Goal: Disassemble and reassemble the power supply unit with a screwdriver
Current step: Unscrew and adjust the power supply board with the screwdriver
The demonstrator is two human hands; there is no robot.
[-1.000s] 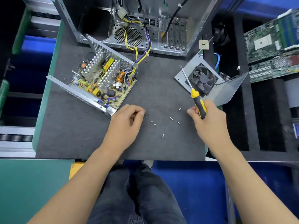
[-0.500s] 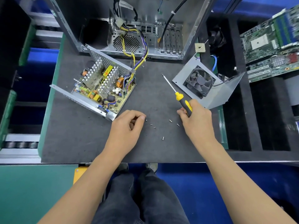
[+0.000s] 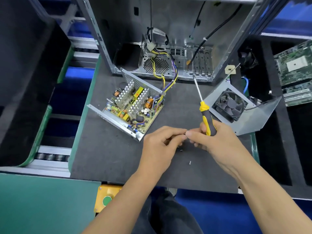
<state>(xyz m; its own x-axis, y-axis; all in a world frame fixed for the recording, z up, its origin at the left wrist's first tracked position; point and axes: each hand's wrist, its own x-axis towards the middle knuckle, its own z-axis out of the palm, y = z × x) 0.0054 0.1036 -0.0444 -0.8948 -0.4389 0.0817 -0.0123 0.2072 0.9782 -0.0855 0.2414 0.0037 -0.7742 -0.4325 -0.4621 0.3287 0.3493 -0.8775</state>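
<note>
The opened power supply base (image 3: 133, 107), its circuit board and heatsinks bare, lies on the dark mat (image 3: 104, 154) left of centre. Its grey cover with the fan (image 3: 236, 107) lies to the right. My right hand (image 3: 214, 139) grips the yellow-and-black screwdriver (image 3: 206, 119), shaft pointing up and away. My left hand (image 3: 162, 144) meets the right one at the fingertips, which pinch something small and dark, apparently a screw. One loose screw (image 3: 190, 162) lies on the mat below the hands; others are hidden under them.
An open computer case (image 3: 168, 48) stands at the back, with yellow and purple wires (image 3: 168, 78) running from the supply into it. Motherboards (image 3: 295, 71) lie in a foam tray at right. A yellow box with a green button (image 3: 106, 198) sits at the mat's near edge.
My right hand swung left with the screwdriver and met the left hand over the loose screws. The screwdriver shaft now points more steeply away. The view has shifted closer.
</note>
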